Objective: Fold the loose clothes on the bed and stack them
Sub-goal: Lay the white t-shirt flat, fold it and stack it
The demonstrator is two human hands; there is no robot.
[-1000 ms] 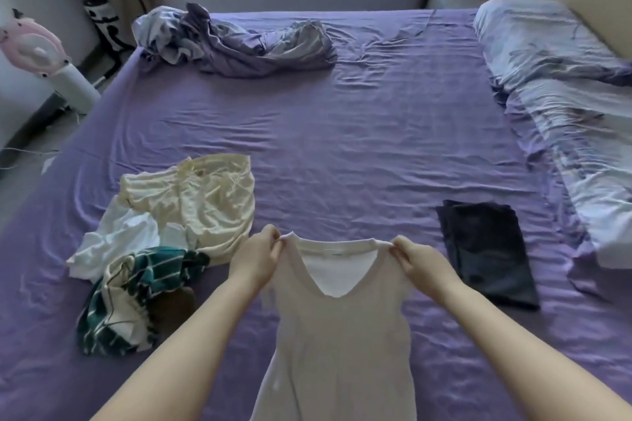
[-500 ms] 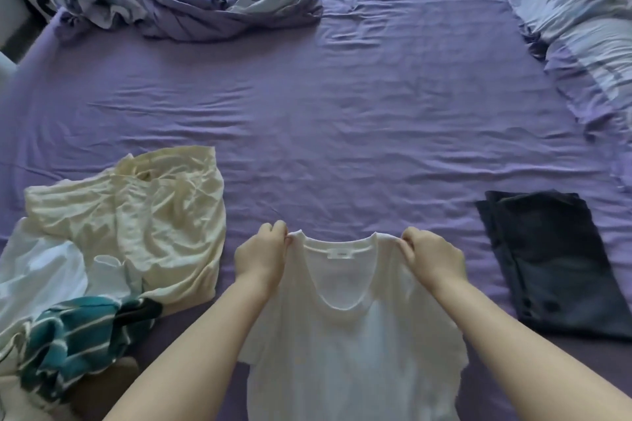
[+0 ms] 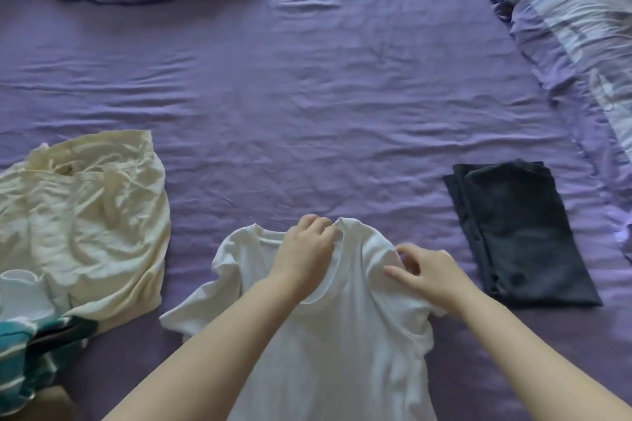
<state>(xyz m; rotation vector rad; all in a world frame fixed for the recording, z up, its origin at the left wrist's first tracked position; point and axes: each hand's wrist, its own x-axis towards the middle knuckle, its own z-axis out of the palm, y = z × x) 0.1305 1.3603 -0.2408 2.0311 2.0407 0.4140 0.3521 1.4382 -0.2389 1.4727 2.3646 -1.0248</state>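
While my left hand point(image 3: 304, 255) is pinching the tee point(image 3: 345, 345) collar and my right hand point(image 3: 427, 272) is hovering with fingers loose over its shoulder near the bed point(image 3: 307, 113) front edge, I'm judging flattening comes next.

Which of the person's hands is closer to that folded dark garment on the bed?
The right hand. It rests on the white T-shirt just left of the folded dark garment; the left hand sits farther left, at the collar.

A single head-worn camera looks forward and steeply down onto the bed point(image 3: 307, 96) from close range. The left hand point(image 3: 304, 255) and right hand point(image 3: 429, 272) sit low at centre; forearms enter from the bottom edge. The wide angle reaches the bedding beyond the hands. No second view exists.
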